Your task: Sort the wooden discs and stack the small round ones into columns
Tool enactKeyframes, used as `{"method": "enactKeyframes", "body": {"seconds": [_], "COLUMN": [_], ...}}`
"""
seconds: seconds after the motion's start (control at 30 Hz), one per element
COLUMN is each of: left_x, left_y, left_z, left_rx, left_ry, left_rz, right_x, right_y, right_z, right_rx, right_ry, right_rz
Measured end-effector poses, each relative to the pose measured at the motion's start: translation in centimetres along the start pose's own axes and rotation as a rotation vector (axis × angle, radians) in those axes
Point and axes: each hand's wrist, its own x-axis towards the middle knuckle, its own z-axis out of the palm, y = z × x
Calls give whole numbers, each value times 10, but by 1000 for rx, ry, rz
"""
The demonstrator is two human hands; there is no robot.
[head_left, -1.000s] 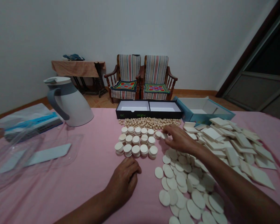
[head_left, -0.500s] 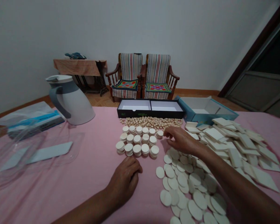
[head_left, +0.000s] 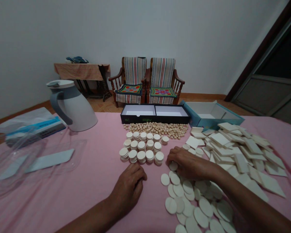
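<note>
My right hand [head_left: 188,163] is at the upper edge of a spread of loose round wooden discs [head_left: 189,187]. Its curled fingers close around one small wooden disc [head_left: 173,166]; the fingertips are partly hidden. My left hand [head_left: 129,184] rests on the cloth with bent fingers and holds nothing visible. Just beyond it, short stacks of round discs [head_left: 141,157] stand in three rows. At the right end of the back row is a lower stack [head_left: 165,139].
Small wooden beads [head_left: 157,129] lie before a black divided box [head_left: 156,119]. A blue box [head_left: 213,121] and a heap of square wooden tiles [head_left: 244,152] are at right. A white jug [head_left: 80,110], clear plastic packaging [head_left: 80,157] and a pink cloth [head_left: 99,174] are also here.
My right hand has moved from beside the low stack in the back row down toward me, onto the loose discs. My left hand has stayed in place.
</note>
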Motion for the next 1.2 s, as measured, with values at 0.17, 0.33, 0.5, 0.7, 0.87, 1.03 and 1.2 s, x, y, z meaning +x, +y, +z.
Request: {"method": "enactKeyframes", "body": {"seconds": [0.17, 0.33, 0.5, 0.7, 0.87, 1.03, 1.2], "left_x": [-2, -2, -2, -2, 0, -1, -1], "left_y": [-2, -2, -1, 1, 2, -1, -2], "left_z": [1, 1, 0, 0, -1, 1, 0], "left_rx": [0, -4, -4, -6, -6, -10, -3], "left_ry": [-3, -5, 7, 6, 0, 1, -7], "left_rz": [8, 8, 9, 9, 6, 10, 18], "right_x": [6, 35, 62, 57, 43, 44, 47], "right_y": [0, 23, 43, 44, 38, 33, 30], "right_z": [-9, -16, -6, -7, -14, -10, -4], "right_rx": [36, 75, 39, 5, -106, -135, -128], "right_ry": [77, 433, 507, 486, 326, 136, 114], "right_rz": [66, 124, 190, 259, 492, 538, 516]}}
